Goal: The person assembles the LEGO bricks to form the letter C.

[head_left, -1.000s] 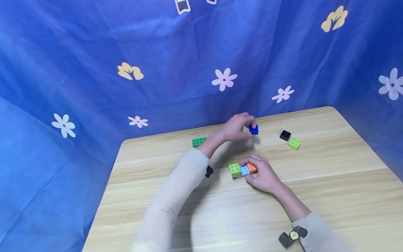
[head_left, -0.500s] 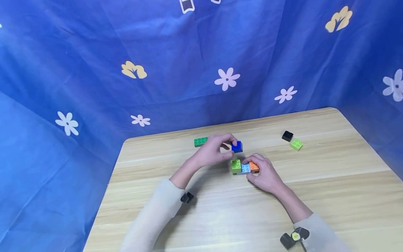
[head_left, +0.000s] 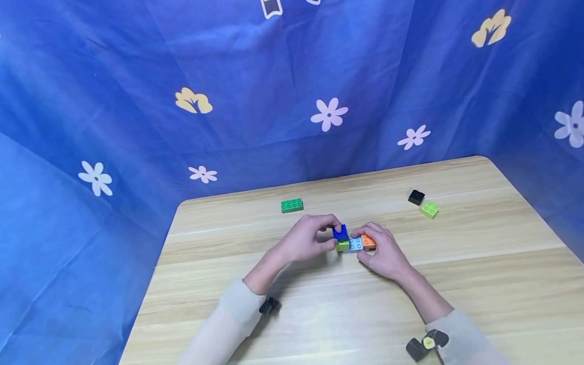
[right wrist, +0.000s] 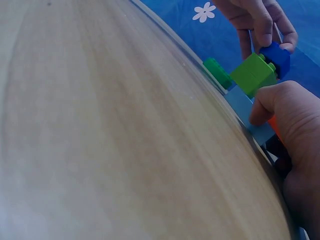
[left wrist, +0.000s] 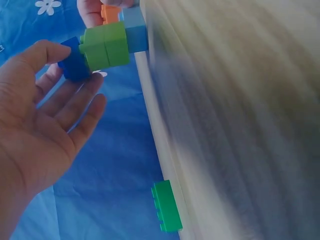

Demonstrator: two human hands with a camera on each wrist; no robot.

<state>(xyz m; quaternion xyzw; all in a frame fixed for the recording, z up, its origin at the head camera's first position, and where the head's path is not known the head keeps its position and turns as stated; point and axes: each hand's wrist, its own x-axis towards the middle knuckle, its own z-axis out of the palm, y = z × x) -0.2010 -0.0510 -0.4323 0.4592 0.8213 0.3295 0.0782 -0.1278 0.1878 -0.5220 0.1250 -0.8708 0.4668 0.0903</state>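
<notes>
My left hand [head_left: 306, 238] pinches a dark blue toy building brick [head_left: 340, 233] between thumb and fingers. In the left wrist view this blue brick [left wrist: 76, 60] is at the stud side of two stacked lime green bricks [left wrist: 105, 45], slightly tilted, with some lime studs showing. The lime stack stands on the end of a light blue brick [head_left: 355, 244], beside an orange brick [head_left: 368, 242]. My right hand [head_left: 385, 253] grips this joined row at the light blue and orange bricks, partly covering them. In the right wrist view my thumb presses the light blue side [right wrist: 241, 106].
A dark green brick [head_left: 292, 205] lies on the wooden table [head_left: 219, 238], left of the hands and farther back. To the right lie a black brick [head_left: 416, 197] and a loose lime brick [head_left: 430, 210]. A blue patterned cloth [head_left: 255, 116] hangs behind the table.
My left hand has brought the blue brick from the table's back edge toward me and left, down onto the lime stack. My right hand has stayed on the row. The dark green brick shows fully now.
</notes>
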